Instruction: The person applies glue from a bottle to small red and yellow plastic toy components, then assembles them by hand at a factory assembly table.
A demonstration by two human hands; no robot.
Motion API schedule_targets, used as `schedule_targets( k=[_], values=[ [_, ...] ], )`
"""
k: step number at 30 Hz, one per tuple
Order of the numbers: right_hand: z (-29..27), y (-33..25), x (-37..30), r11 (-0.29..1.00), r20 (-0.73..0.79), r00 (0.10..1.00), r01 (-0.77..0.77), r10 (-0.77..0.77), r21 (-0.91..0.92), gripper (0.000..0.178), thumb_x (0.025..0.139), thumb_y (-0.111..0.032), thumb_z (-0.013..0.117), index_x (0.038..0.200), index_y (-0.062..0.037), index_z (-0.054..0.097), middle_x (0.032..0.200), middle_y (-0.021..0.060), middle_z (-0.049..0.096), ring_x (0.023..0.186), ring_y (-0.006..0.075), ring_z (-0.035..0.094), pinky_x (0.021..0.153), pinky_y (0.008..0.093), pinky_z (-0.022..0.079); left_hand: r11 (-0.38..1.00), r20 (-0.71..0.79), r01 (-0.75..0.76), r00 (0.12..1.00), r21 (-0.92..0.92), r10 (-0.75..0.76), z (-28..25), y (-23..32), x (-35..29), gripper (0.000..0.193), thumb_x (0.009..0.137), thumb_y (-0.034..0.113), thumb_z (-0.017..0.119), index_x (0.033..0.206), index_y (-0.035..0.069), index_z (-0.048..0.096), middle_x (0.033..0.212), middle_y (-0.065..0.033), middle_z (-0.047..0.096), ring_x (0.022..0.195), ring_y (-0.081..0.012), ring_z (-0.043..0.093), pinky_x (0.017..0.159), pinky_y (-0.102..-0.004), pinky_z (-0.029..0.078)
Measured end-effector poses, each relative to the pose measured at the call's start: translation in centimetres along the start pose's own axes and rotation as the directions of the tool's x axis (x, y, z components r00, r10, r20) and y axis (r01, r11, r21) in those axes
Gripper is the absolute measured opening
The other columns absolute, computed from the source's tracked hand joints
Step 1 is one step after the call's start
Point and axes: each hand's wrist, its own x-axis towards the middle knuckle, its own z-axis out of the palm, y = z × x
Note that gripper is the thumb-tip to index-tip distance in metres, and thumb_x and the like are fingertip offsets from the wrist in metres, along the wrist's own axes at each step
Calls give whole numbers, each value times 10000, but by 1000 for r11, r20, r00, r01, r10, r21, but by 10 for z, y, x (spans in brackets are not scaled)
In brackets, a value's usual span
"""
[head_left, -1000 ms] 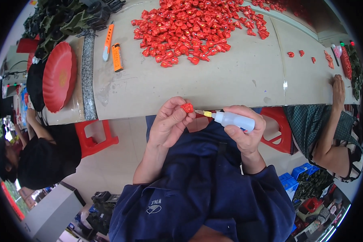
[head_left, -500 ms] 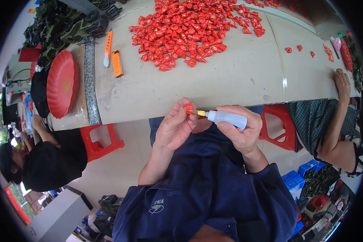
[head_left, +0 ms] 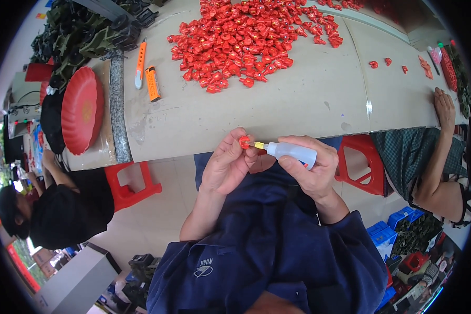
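Between the thumb and fingers of my left hand (head_left: 225, 165) is a small red plastic part (head_left: 244, 142). My right hand (head_left: 315, 166) wraps round a translucent white squeeze bottle (head_left: 292, 153), tilted nearly level. The bottle's thin nozzle, with a yellow band (head_left: 259, 145) on it, points left and its tip meets the red part; whether it goes inside I cannot tell. Both hands are just in front of the table's near edge. Beyond them a big heap of similar red parts (head_left: 233, 47) lies on the table (head_left: 204, 115).
An orange utility knife (head_left: 141, 65) and an orange-and-black blade case (head_left: 153, 83) lie left of the heap. Farther left stands a red scalloped tray (head_left: 82, 111) near dark green parts (head_left: 73, 42). A few loose red pieces (head_left: 388, 62) lie right. People sit on both sides; one rests a hand (head_left: 445, 107) on the table.
The squeeze bottle and my right hand have shifted very slightly left, toward the red part. My left hand holds nearly the same place.
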Motion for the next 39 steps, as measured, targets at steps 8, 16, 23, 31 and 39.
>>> schedule_targets(
  k=[8, 16, 23, 31, 39],
  values=[
    [-1, 0, -1, 1000, 13, 1000, 2, -2, -30, 254, 670, -58, 717, 894, 17, 623, 668, 93, 616, 544, 130, 577, 484, 214, 418, 1000, 9, 7, 1000, -5, -7, -4, 1, 0, 169, 868, 93, 508, 1027, 44, 484, 926, -75, 514, 806, -136, 539, 704, -236, 447],
    [-1, -1, 0, 996, -30, 999, 36, -39, -79, 262, 655, -51, 720, 890, 12, 624, 660, 95, 616, 541, 134, 581, 475, 216, 417, 999, 12, -13, 1000, 46, 12, -4, 0, 0, 168, 865, 96, 513, 1025, 49, 493, 913, -69, 518, 806, -136, 534, 700, -230, 443],
    [0, 0, 0, 997, -38, 999, 26, -29, -75, 267, 659, -58, 719, 899, 10, 623, 701, 115, 631, 583, 156, 611, 502, 225, 446, 997, -19, -32, 999, 66, 33, -2, 0, -2, 165, 869, 88, 504, 1029, 49, 504, 932, -80, 532, 817, -140, 531, 715, -233, 443],
    [-2, 0, -1, 996, -19, 1000, -10, 8, -91, 271, 666, -71, 719, 906, 9, 620, 729, 122, 639, 621, 172, 629, 529, 234, 466, 986, -31, -89, 995, 140, 94, 0, 1, -3, 157, 874, 68, 488, 1028, 43, 508, 950, -93, 539, 821, -147, 523, 737, -242, 438],
    [-2, 0, -1, 994, -27, 1000, 1, -4, -111, 272, 663, -72, 722, 902, 7, 620, 716, 119, 636, 614, 173, 627, 526, 233, 463, 957, -60, -153, 983, 247, 173, 5, 1, -3, 130, 877, 68, 486, 1004, 50, 508, 913, -79, 542, 798, -138, 514, 715, -238, 426]
  ],
)
